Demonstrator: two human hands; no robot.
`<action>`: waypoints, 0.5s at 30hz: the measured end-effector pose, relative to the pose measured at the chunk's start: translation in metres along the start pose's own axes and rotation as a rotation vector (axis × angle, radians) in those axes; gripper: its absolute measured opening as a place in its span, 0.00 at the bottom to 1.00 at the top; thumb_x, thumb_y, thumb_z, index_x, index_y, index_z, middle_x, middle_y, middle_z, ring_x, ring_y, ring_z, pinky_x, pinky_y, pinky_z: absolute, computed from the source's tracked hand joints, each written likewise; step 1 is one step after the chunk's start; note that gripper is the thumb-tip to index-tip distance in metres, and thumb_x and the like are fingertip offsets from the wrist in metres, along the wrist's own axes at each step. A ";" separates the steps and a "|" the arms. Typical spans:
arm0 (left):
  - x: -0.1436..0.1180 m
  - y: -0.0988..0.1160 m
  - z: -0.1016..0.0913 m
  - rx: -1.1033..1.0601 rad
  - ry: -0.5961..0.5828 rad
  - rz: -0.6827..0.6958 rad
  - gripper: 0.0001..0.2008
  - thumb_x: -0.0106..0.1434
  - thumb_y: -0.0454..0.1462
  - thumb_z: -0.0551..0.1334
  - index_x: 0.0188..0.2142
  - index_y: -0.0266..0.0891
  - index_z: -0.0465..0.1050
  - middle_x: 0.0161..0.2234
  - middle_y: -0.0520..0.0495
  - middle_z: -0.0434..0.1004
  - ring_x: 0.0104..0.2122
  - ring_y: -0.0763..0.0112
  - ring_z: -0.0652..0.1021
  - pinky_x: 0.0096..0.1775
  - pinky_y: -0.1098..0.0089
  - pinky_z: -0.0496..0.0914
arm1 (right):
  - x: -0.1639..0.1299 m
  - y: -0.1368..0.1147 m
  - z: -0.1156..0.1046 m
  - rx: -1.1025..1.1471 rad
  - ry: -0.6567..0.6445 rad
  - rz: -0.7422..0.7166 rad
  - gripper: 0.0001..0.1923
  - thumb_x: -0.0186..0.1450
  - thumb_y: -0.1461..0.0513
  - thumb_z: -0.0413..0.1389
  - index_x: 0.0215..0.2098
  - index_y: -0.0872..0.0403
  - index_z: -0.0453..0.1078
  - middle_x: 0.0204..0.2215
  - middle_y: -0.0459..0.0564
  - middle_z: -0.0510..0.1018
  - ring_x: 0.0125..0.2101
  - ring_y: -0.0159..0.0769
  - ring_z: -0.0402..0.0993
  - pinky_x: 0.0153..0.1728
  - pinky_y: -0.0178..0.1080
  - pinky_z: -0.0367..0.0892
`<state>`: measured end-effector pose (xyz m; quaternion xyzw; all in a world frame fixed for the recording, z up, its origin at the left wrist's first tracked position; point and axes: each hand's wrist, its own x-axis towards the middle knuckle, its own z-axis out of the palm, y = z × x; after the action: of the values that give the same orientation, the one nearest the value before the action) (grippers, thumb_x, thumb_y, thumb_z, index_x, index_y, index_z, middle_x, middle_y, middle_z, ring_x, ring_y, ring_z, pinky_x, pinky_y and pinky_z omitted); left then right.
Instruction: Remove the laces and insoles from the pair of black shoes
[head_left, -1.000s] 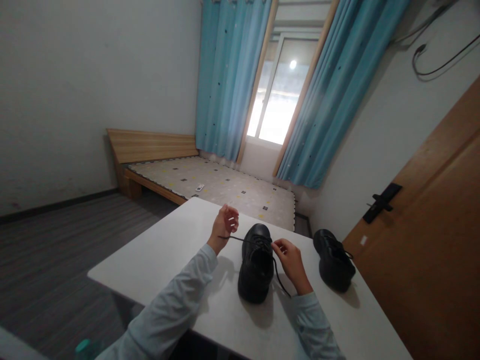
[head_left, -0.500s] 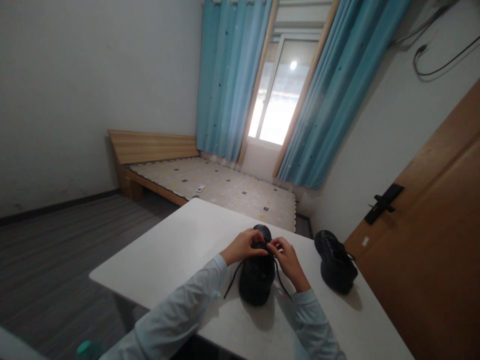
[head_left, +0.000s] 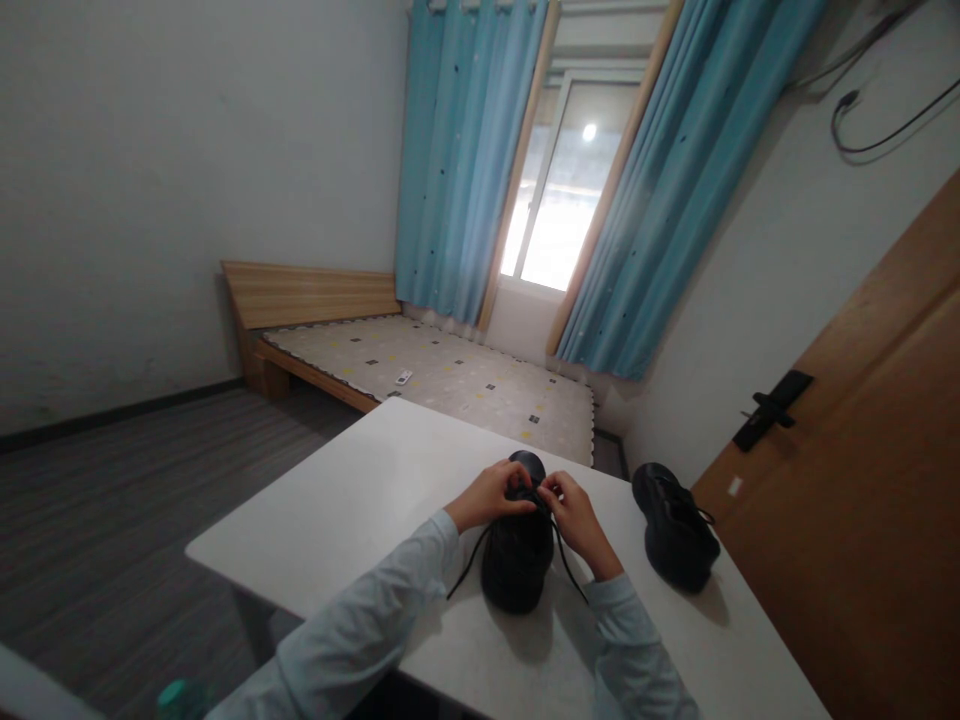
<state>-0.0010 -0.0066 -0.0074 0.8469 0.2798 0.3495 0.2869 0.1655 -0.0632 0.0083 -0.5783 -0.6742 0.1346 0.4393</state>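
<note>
A black lace-up shoe (head_left: pixel 517 568) stands on the white table (head_left: pixel 330 520), its toe pointing away from me and its heel towards me. Over its lacing, my left hand (head_left: pixel 493 496) is closed, thumb and fingers pinching at the shoelace. From the other side my right hand (head_left: pixel 571 512) pinches the lace too, its fingertips close to those of the left. Loose lace ends hang down on both sides of the shoe. The fingertips partly hide the lacing. Further right on the table lies a second black shoe (head_left: pixel 677 530), apart from both hands.
Behind the table is a bed (head_left: pixel 450 375) with a patterned mattress and a small white object (head_left: pixel 404 377) on it. A wooden door (head_left: pixel 862 480) with a black handle is at the right. A green-capped bottle (head_left: pixel 174 695) shows at lower left.
Both hands stay at the lacing with only slight finger movement. The whole view has shifted a little.
</note>
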 end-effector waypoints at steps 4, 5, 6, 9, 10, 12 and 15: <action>-0.001 -0.001 0.001 -0.007 0.010 -0.004 0.17 0.49 0.44 0.67 0.36 0.39 0.69 0.29 0.53 0.66 0.30 0.72 0.68 0.29 0.74 0.62 | 0.003 -0.003 0.000 0.040 -0.011 0.047 0.07 0.57 0.59 0.51 0.22 0.52 0.64 0.21 0.45 0.71 0.25 0.37 0.67 0.29 0.38 0.61; -0.001 -0.002 0.001 -0.008 0.011 -0.003 0.17 0.49 0.43 0.67 0.36 0.39 0.68 0.29 0.53 0.66 0.30 0.72 0.68 0.29 0.74 0.62 | 0.005 -0.004 0.000 0.051 -0.008 0.054 0.08 0.56 0.59 0.51 0.22 0.53 0.63 0.21 0.45 0.71 0.25 0.37 0.67 0.29 0.38 0.61; -0.001 -0.002 0.002 -0.008 0.011 -0.001 0.17 0.49 0.43 0.67 0.36 0.39 0.68 0.29 0.53 0.66 0.30 0.72 0.68 0.30 0.74 0.62 | 0.007 -0.003 0.001 0.065 -0.007 0.059 0.08 0.56 0.59 0.52 0.22 0.53 0.64 0.21 0.46 0.71 0.25 0.37 0.67 0.29 0.38 0.60; -0.001 -0.003 0.002 -0.007 0.012 -0.003 0.16 0.49 0.43 0.67 0.36 0.39 0.68 0.29 0.54 0.65 0.29 0.73 0.68 0.29 0.74 0.61 | 0.012 -0.001 0.002 0.166 -0.037 0.081 0.09 0.56 0.57 0.53 0.21 0.53 0.64 0.20 0.45 0.71 0.24 0.35 0.66 0.27 0.37 0.60; -0.001 -0.003 0.002 -0.008 0.014 -0.003 0.16 0.49 0.43 0.67 0.36 0.39 0.68 0.29 0.54 0.65 0.29 0.73 0.67 0.29 0.74 0.61 | 0.012 -0.001 0.002 0.223 -0.063 0.094 0.10 0.55 0.56 0.54 0.22 0.53 0.64 0.19 0.45 0.70 0.24 0.35 0.66 0.27 0.37 0.60; -0.001 -0.003 0.002 -0.014 0.021 0.002 0.16 0.49 0.42 0.67 0.36 0.39 0.68 0.29 0.54 0.65 0.29 0.73 0.67 0.30 0.74 0.61 | 0.012 -0.001 0.000 0.361 -0.124 0.144 0.13 0.54 0.53 0.57 0.24 0.54 0.65 0.19 0.44 0.70 0.23 0.34 0.66 0.26 0.36 0.60; -0.001 -0.002 0.001 -0.018 0.018 0.006 0.15 0.50 0.42 0.66 0.36 0.39 0.68 0.29 0.54 0.65 0.29 0.73 0.67 0.30 0.74 0.61 | 0.008 -0.004 -0.005 0.549 -0.196 0.238 0.17 0.50 0.53 0.62 0.32 0.54 0.66 0.20 0.42 0.72 0.23 0.32 0.68 0.28 0.35 0.60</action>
<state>-0.0010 -0.0065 -0.0098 0.8420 0.2767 0.3604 0.2909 0.1673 -0.0583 0.0174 -0.4971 -0.5794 0.4171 0.4931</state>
